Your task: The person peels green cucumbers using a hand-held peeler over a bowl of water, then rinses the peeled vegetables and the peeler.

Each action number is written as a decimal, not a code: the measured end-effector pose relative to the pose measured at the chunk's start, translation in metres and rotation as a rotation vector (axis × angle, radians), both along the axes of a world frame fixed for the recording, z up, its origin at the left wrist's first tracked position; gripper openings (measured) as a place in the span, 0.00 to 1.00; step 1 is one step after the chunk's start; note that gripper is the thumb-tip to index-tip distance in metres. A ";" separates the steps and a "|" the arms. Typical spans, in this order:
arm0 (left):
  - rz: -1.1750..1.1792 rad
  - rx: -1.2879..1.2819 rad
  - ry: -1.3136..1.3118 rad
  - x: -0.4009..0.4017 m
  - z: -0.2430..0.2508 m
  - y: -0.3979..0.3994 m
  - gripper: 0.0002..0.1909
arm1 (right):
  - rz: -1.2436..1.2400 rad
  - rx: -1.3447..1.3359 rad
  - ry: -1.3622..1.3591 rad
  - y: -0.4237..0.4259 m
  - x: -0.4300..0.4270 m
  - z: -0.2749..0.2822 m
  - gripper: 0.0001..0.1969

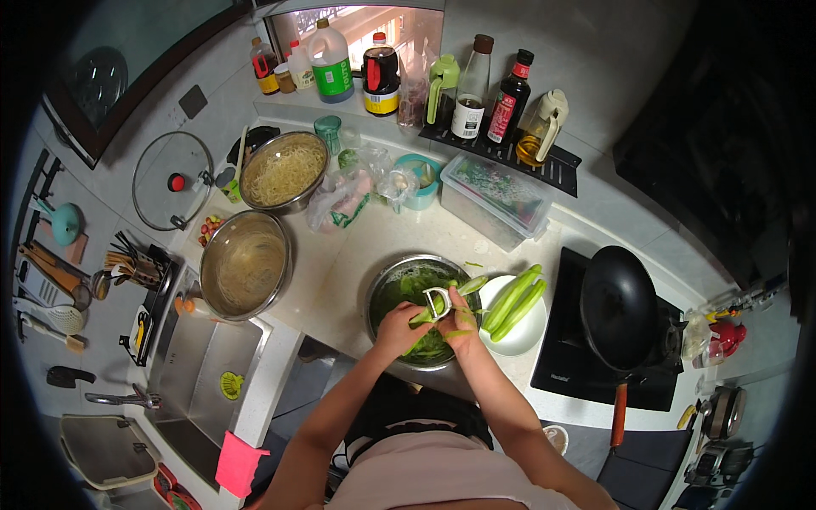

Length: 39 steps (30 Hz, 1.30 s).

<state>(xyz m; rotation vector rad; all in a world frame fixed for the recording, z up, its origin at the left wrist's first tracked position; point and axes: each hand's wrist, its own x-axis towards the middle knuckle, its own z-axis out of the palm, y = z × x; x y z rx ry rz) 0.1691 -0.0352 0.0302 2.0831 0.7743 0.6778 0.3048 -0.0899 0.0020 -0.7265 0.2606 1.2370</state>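
Both my hands are over a steel bowl (375,280) of green peelings in liquid. My left hand (398,330) grips the near end of a long green vegetable (472,285), perhaps a luffa or cucumber, which slants up to the right. A white peeler (438,303) lies across this vegetable, with my right hand (460,322) closed on it; its handle is mostly hidden. Strips of green peel cling to my right hand and wrist. Right beside the steel bowl, a white bowl (516,346) holds several pale green peeled vegetables (515,299).
A black wok (618,312) sits on the cooktop (561,357) at right, its handle jutting towards me. Left are a noodle-filled steel bowl (284,175), another steel bowl (245,264) and the sink (204,357). Behind stand a lidded plastic box (491,204) and several bottles (508,99).
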 end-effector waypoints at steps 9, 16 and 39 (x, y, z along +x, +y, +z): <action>0.155 -0.120 -0.070 -0.017 -0.039 0.021 0.07 | -0.037 -0.035 0.033 -0.009 0.009 0.007 0.13; 0.320 0.531 0.079 -0.017 -0.024 0.021 0.15 | -0.148 0.012 0.101 -0.014 0.018 -0.001 0.14; 0.198 -1.309 -0.550 0.000 -0.012 0.043 0.18 | -0.242 -0.113 -0.518 -0.025 0.000 0.008 0.10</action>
